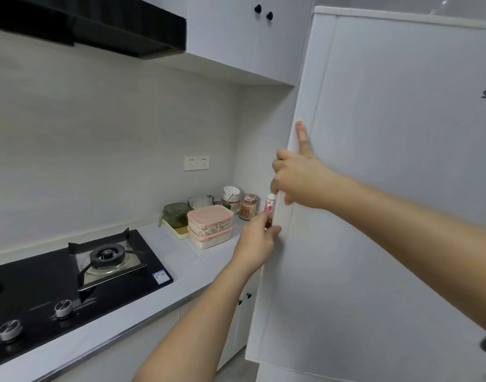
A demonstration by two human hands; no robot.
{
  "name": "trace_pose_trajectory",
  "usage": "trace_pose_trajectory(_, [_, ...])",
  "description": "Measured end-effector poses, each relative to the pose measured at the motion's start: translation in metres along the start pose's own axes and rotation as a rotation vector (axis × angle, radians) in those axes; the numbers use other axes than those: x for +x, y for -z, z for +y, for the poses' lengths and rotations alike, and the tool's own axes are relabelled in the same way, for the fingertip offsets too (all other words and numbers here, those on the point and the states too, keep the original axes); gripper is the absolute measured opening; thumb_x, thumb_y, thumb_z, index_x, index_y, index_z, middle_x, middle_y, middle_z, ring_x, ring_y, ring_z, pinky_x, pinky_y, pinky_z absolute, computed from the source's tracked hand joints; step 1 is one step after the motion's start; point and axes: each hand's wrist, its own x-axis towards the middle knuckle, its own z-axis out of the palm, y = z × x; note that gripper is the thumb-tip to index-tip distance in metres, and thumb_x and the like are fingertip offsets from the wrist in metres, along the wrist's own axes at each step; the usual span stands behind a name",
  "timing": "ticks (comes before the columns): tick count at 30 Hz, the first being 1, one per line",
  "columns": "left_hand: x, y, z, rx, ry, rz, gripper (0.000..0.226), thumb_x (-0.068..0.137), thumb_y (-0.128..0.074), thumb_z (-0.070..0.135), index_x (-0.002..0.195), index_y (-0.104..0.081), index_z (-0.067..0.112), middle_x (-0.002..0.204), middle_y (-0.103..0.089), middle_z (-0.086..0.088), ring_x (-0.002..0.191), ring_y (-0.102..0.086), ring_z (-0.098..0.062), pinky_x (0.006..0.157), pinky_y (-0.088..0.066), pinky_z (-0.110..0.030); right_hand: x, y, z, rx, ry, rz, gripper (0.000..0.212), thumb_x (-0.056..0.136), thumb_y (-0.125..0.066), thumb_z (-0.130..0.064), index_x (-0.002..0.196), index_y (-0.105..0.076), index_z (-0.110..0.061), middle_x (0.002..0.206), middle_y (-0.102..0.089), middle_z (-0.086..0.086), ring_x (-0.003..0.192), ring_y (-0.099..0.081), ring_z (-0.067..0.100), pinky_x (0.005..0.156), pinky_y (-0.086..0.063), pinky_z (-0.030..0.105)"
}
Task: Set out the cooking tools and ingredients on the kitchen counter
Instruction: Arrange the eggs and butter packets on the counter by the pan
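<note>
Your right hand (299, 180) curls its fingers round the fridge door (387, 188) edge, forefinger straight; your left hand (259, 241) pinches that edge lower down; pink boxes (210, 219) sit stacked on the worktop (186, 260).

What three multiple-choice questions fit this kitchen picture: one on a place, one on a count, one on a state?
1. Where are the pink-lidded boxes?
A. in a sink
B. stacked on the counter, right of the stove
C. on a shelf

2. How many wall sockets show?
A. one
B. two
C. four

3. What does the right hand do?
A. grips the fridge door edge
B. lies flat on the counter
C. holds a pan

Key
1 B: they stand one upon the other beside the stove.
2 B: two plates sit side by side.
3 A: its fingers curl round the edge; the left hand grips it lower.
</note>
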Motion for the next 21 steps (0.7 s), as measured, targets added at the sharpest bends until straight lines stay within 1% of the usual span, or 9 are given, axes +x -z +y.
trace_pose_trajectory(2, [0.019, -0.006, -0.008, -0.017, 0.017, -0.004, 0.005, 0.093, -0.054, 0.015, 0.091, -0.055, 0.011, 0.089, -0.059, -0.002, 0.078, -0.049, -0.019, 0.065, -0.033, -0.029, 0.017, -0.012, 0.003, 0.006, -0.014, -0.031, 0.035, 0.085, -0.065, -0.041, 0.118, -0.063, -0.031, 0.106, -0.058, -0.001, 0.116, -0.041, 0.024, 0.091, 0.015, 0.076])
trace_pose_trajectory(4, [0.035, -0.01, -0.015, -0.027, 0.035, -0.013, 0.011, 0.093, -0.053, 0.017, 0.099, -0.057, 0.008, 0.097, -0.063, -0.006, 0.085, -0.053, -0.023, 0.069, -0.037, -0.031, 0.029, -0.022, 0.006, 0.005, -0.022, -0.042, 0.036, 0.085, -0.065, -0.042, 0.119, -0.063, -0.033, 0.108, -0.058, -0.001, 0.117, -0.041, 0.024, 0.091, 0.016, 0.075])
trace_pose_trajectory(5, [0.045, -0.013, -0.02, -0.035, 0.039, -0.02, 0.012, 0.094, -0.053, 0.017, 0.101, -0.057, 0.007, 0.098, -0.063, -0.007, 0.087, -0.054, -0.023, 0.069, -0.037, -0.029, 0.037, -0.029, 0.008, 0.004, -0.023, -0.042, 0.036, 0.085, -0.064, -0.043, 0.12, -0.063, -0.033, 0.108, -0.058, -0.001, 0.118, -0.04, 0.024, 0.092, 0.016, 0.075])
trace_pose_trajectory(8, [0.07, -0.019, -0.03, -0.062, 0.035, -0.017, 0.012, 0.094, -0.052, 0.015, 0.1, -0.057, 0.005, 0.097, -0.062, -0.01, 0.084, -0.05, -0.021, 0.061, -0.033, -0.014, 0.056, -0.048, 0.013, 0.013, -0.026, -0.056, 0.034, 0.086, -0.063, -0.046, 0.118, -0.064, -0.034, 0.108, -0.058, -0.001, 0.12, -0.04, 0.024, 0.093, 0.016, 0.076])
trace_pose_trajectory(10, [0.088, -0.028, -0.037, -0.09, 0.035, -0.024, 0.01, 0.095, -0.051, 0.014, 0.098, -0.057, 0.006, 0.093, -0.059, -0.007, 0.083, -0.048, -0.019, 0.061, -0.033, -0.018, 0.07, -0.064, 0.019, 0.025, -0.029, -0.051, 0.033, 0.086, -0.063, -0.047, 0.116, -0.066, -0.033, 0.106, -0.059, -0.001, 0.119, -0.041, 0.024, 0.094, 0.016, 0.076])
trace_pose_trajectory(14, [0.124, -0.046, -0.053, -0.198, 0.077, -0.061, 0.008, 0.096, -0.05, 0.015, 0.089, -0.054, 0.014, 0.085, -0.051, -0.001, 0.08, -0.045, -0.016, 0.069, -0.034, -0.028, 0.095, -0.095, 0.029, 0.026, -0.032, -0.043, 0.033, 0.086, -0.061, -0.05, 0.112, -0.068, -0.031, 0.105, -0.061, -0.001, 0.118, -0.043, 0.024, 0.097, 0.015, 0.076])
trace_pose_trajectory(16, [0.138, -0.055, -0.059, -0.289, 0.117, -0.06, 0.01, 0.097, -0.049, 0.014, 0.09, -0.054, 0.015, 0.083, -0.051, 0.001, 0.077, -0.045, -0.014, 0.069, -0.035, -0.027, 0.105, -0.111, 0.033, 0.032, -0.029, -0.048, 0.034, 0.086, -0.06, -0.052, 0.111, -0.068, -0.03, 0.105, -0.062, -0.001, 0.118, -0.043, 0.023, 0.097, 0.014, 0.076])
trace_pose_trajectory(18, [0.158, -0.068, -0.063, -0.35, 0.142, -0.065, 0.01, 0.099, -0.047, 0.013, 0.096, -0.056, 0.015, 0.082, -0.053, 0.005, 0.075, -0.047, -0.008, 0.066, -0.036, -0.022, 0.119, -0.133, 0.043, 0.021, -0.035, -0.045, 0.035, 0.087, -0.059, -0.053, 0.112, -0.068, -0.03, 0.105, -0.062, -0.001, 0.118, -0.043, 0.024, 0.098, 0.014, 0.076])
trace_pose_trajectory(21, [0.188, -0.089, -0.072, -0.387, 0.178, -0.065, 0.015, 0.099, -0.046, 0.016, 0.107, -0.059, 0.013, 0.092, -0.06, 0.004, 0.084, -0.052, -0.008, 0.07, -0.04, -0.02, 0.134, -0.162, 0.055, 0.033, -0.044, -0.047, 0.036, 0.087, -0.059, -0.053, 0.112, -0.068, -0.028, 0.104, -0.063, 0.0, 0.118, -0.043, 0.024, 0.1, 0.012, 0.076])
